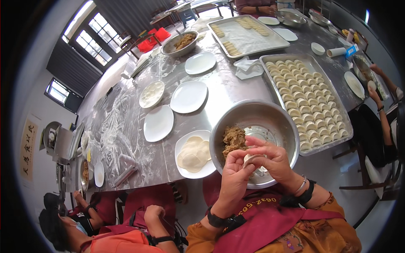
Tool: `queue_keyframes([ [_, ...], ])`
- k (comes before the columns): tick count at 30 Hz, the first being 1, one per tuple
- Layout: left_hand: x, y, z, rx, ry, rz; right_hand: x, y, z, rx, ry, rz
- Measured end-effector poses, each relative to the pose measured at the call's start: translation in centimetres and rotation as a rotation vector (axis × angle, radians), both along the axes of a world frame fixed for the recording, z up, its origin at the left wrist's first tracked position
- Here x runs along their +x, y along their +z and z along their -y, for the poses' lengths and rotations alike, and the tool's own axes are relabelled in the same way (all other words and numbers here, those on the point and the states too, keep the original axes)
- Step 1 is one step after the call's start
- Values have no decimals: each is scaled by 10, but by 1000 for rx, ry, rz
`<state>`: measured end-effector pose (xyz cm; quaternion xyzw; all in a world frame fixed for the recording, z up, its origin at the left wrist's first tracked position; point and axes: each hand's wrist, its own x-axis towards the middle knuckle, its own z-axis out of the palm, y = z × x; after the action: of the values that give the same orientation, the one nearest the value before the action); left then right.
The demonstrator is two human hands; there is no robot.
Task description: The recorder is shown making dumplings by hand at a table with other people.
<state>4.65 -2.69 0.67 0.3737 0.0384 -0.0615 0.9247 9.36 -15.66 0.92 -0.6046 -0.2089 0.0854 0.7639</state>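
Both hands, left hand and right hand, pinch closed around a pale folded dumpling over the round steel filling bowl at the tabletop's near edge; squeezing too hard could burst its seam.

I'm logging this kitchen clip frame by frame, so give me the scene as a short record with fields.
Left hand: left hand pinching a dumpling, held together with the other hand
Right hand: right hand cupping the same dumpling from the right
Under the hands: steel bowl with brown filling on its left side
Left of bowl: white plate stacked with round wrappers
Right of bowl: metal tray filled with rows of finished dumplings
Surface: floured steel table
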Motion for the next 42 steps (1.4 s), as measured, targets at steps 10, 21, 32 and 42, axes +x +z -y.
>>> queue_keyframes([
  [10, -6, -6, 3, -280, -77, 20, 0, -9, 3, -79, -120, 181],
  [21, -8, -6, 13, -412, -151, -6, -1, -15, 14, -250, -279, 540],
  [32, -6, -5, 11, -304, -196, 19, 0, -14, 24, -382, -280, 696],
  [42, -2, 2, 2, -213, -277, -4, 7, -11, 26, -289, 42, 556],
])
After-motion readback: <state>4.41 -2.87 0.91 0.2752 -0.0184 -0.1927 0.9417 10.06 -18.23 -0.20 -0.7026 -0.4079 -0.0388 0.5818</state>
